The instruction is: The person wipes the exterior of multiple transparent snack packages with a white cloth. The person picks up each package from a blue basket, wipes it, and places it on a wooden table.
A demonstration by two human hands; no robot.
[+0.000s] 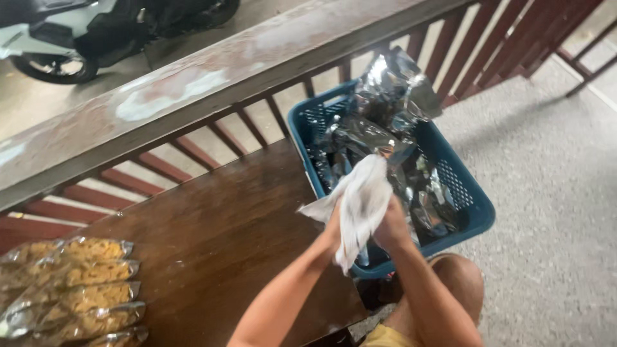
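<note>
white crumpled cloth sits pinched between both hands, just right of the picture's middle. the left hand curls shut on the cloth's lower edge at about 8 o'clock of it, and the right hand closes on it from 4 o'clock, fingers wrapped into the fabric. the cloth's top touches a shiny silver foil pouch that lies among more foil pouches in a blue slotted plastic basket, directly at 12 o'clock of the hands. the basket overhangs the right end of a dark brown wooden tabletop. clear packets of yellow snack are stacked at the tabletop's 8 o'clock corner, well apart from the hands. a reddish wooden railing runs behind.
</note>
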